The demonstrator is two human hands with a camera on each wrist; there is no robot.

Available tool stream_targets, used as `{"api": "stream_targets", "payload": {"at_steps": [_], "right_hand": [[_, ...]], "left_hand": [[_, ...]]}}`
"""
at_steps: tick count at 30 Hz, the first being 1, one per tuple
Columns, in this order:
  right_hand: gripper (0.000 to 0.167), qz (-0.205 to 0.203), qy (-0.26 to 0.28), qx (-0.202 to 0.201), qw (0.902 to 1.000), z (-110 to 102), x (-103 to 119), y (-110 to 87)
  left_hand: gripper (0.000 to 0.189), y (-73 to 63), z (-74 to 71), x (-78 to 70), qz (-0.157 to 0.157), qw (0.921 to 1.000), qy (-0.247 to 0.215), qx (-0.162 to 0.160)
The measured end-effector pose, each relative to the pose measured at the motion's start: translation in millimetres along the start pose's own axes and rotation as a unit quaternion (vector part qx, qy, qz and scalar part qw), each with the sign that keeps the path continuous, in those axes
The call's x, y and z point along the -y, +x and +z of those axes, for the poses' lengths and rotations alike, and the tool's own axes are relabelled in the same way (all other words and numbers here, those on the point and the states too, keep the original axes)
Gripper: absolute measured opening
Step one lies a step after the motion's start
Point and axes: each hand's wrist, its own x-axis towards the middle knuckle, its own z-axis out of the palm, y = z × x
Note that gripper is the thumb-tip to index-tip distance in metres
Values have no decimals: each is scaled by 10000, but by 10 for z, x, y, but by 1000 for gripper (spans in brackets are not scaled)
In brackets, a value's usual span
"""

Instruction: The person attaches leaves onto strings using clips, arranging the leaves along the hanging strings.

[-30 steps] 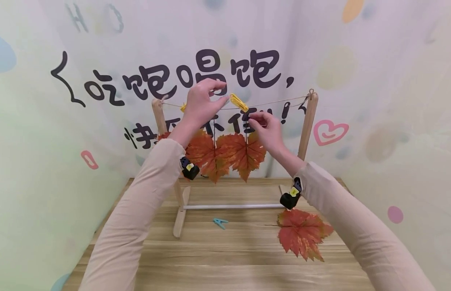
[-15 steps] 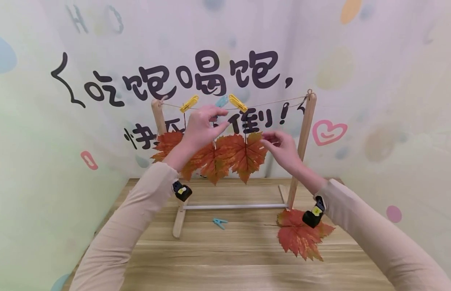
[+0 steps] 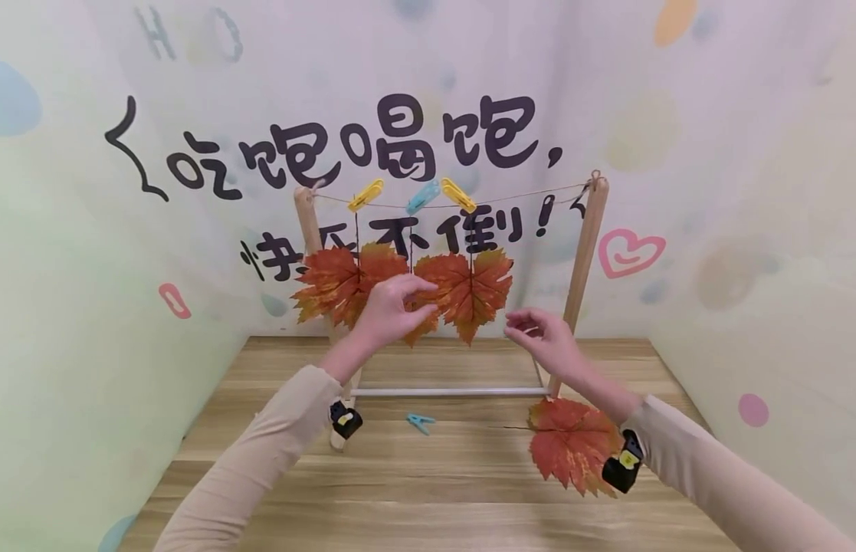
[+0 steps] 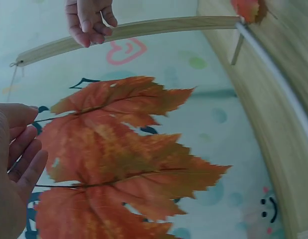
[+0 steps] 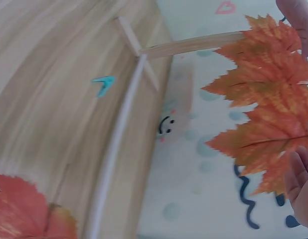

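Observation:
Three orange-red maple leaves hang by dark stems from a string. A yellow clothespin [image 3: 366, 195] holds the left leaf [image 3: 331, 280], a blue clothespin [image 3: 423, 197] the middle one, and another yellow clothespin [image 3: 458, 195] the right leaf [image 3: 474, 295]. My left hand [image 3: 393, 310] is in front of the middle leaf and covers much of it, thumb and fingers loosely bent with nothing between them. Right of the hanging leaves, my right hand [image 3: 545, 337] is also bare, its fingers relaxed. A fourth maple leaf [image 3: 569, 445] lies on the table below it, partly covered by the wrist camera.
The string is tied between two wooden posts, the right post [image 3: 585, 253] standing behind my right hand. A white rod [image 3: 448, 392] joins the posts low down. On the wooden table [image 3: 428, 506] lies a loose blue clothespin [image 3: 421, 422]. A printed curtain hangs behind.
Both hands have come down from the string, the right one also moving to the right. All three clothespins on the string are now uncovered. The hanging leaves stay in place.

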Motion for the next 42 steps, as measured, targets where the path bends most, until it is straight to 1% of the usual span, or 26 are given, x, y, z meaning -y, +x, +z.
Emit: {"api": "stream_targets", "payload": {"at_steps": [4, 6, 10, 13, 18, 20, 22, 24, 27, 29, 32, 35, 37, 42], "right_hand": [[21, 5, 35, 34, 10000, 38, 3, -162], [20, 17, -49, 51, 10000, 63, -10, -238], [20, 107, -28, 94, 9999, 141, -188, -360], [20, 159, 85, 180, 9997, 205, -408, -436], [20, 256, 84, 315, 9991, 278, -617, -553], [20, 228, 93, 311, 9992, 309, -669, -587], [20, 233, 142, 295, 9992, 356, -825, -610], [20, 258, 130, 309, 9991, 406, -1001, -634], [20, 284, -34, 392, 9988, 473, -1240, -678], [19, 218, -192, 421, 9987, 507, -1337, -704], [20, 103, -360, 414, 9984, 552, -1427, -734], [21, 128, -456, 473, 9978, 595, -1481, -751], [22, 124, -513, 546, 9971, 624, -1513, -758], [22, 43, -584, 606, 9964, 704, -1598, -759]], "left_hand": [[23, -186, 95, 87, -244, 9996, 29, 132], [23, -281, 150, 134, -375, 9991, -23, 205], [22, -473, 270, 235, -628, 9976, -54, 270], [21, -606, 350, 297, -847, 9959, -142, 296], [21, -800, 457, 376, -1436, 9875, -347, 554], [21, -866, 501, 404, -1616, 9842, -379, 610], [21, -936, 559, 436, -1773, 9809, -499, 630], [22, -1013, 635, 475, -1873, 9779, -646, 670], [24, -1147, 759, 530, -2070, 9714, -833, 814], [24, -1228, 831, 561, -2108, 9698, -876, 862], [23, -1329, 920, 601, -2222, 9667, -961, 829], [24, -1408, 992, 656, -2335, 9643, -982, 768], [25, -1451, 1032, 701, -2392, 9637, -896, 773], [26, -1555, 1119, 813, -2645, 9583, -587, 913]]}}
